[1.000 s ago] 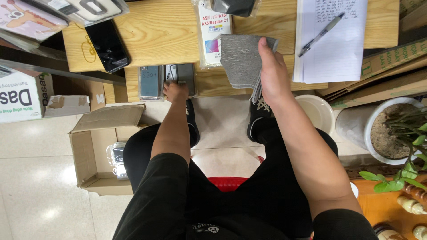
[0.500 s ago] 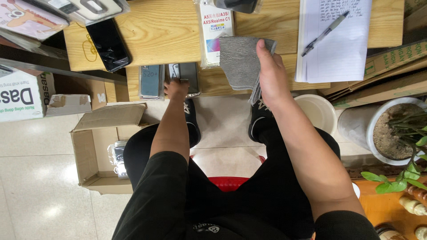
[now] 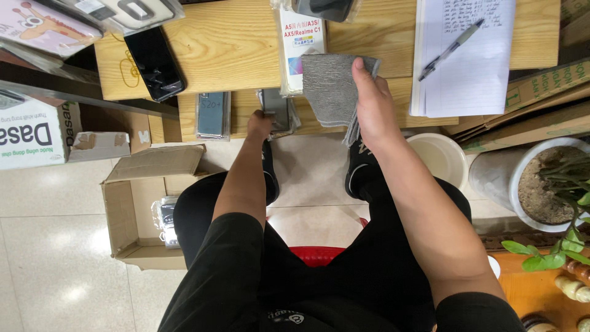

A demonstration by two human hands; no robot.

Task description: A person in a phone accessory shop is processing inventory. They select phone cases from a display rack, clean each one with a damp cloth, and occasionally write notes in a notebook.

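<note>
I sit on a red stool facing a low wooden table [image 3: 233, 55]. My right hand [image 3: 372, 104] grips a grey cloth [image 3: 329, 86] at the table's near edge. My left hand [image 3: 259, 123] is closed on a clear packet holding a dark phone case [image 3: 278, 109], which lies on the lower table ledge. Beside it on the ledge lies another packaged blue-grey case [image 3: 212, 114]. Under the cloth's far edge is a white packaged item with a colourful label [image 3: 298, 37].
A black phone [image 3: 155, 61] lies on the table at left. A lined notepad with a pen [image 3: 464, 49] sits at right. An open cardboard box [image 3: 132, 209] stands on the floor at left. At right stand a white bucket [image 3: 437, 158] and a potted plant [image 3: 550, 184].
My right hand and the grey cloth have shifted slightly; my left hand stays on the packaged case at the ledge.
</note>
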